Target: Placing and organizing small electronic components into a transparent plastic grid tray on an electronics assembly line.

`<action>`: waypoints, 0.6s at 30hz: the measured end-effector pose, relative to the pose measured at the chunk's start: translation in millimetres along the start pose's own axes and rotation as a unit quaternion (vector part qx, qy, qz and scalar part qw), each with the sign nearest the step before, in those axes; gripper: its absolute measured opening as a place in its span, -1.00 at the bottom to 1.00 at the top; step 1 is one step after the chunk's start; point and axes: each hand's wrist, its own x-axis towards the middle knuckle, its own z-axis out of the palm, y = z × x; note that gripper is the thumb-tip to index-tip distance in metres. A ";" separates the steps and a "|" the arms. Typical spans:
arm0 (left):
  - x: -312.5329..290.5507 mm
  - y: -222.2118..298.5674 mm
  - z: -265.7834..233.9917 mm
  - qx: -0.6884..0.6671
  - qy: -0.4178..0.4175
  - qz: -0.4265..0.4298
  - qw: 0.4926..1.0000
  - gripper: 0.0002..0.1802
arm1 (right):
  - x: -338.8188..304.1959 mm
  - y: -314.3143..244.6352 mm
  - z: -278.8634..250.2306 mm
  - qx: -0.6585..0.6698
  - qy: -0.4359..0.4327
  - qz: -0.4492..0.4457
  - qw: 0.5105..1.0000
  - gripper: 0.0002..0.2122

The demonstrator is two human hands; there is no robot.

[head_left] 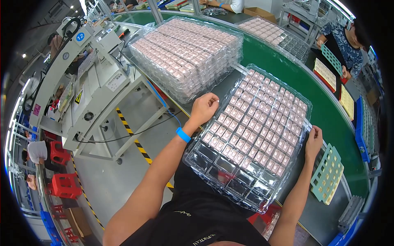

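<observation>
A clear plastic tray lies in front of me, overhanging the bench's near edge. Rows of small pale pink pieces fill most of its pockets; the nearest pockets hold none. My left hand is closed beside the tray's left edge, with a tiny pale bit showing at the fingertips. By the right edge my right hand is closed, thumb and fingers together. What it holds, if anything, is too small to make out. Beyond my left hand stands a tall stack of filled clear trays.
A green conveyor belt curves along the far side. Pale green perforated plates lie right of my right arm. A co-worker holds a similar plate across the belt. A white machine stands left, with red stools farther back.
</observation>
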 end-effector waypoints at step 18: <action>1.2 -4.0 0.4 0.026 0.000 -0.015 1.000 -0.85 | 0.0 -0.4 0.3 -0.011 0.000 0.003 1.000 -0.83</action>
